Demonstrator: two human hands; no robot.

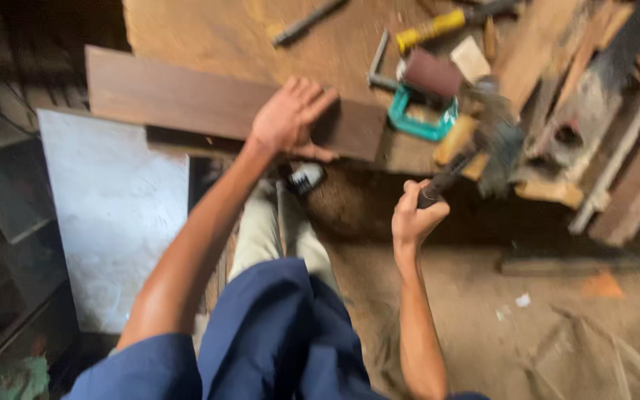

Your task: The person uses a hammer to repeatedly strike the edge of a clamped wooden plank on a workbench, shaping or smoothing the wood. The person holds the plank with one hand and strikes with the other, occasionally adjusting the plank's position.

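A pale sheet [112, 215] leans at the far left, below the worktop [224, 37]. On the worktop edge lies a dark brown board [179, 100], and the left hand [290, 118] presses flat on it, fingers spread, grip open. The right hand [412, 215] has its grip closed around the handle of a hammer [494, 141], whose blurred head is raised beside a teal clamp [420, 118]. Judging by this, a strike is in hand; it calls for a steady board.

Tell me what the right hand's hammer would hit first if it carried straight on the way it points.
Probably the teal clamp by the dark board's end; the hammer in the right hand is motion-blurred, so depth is unclear.
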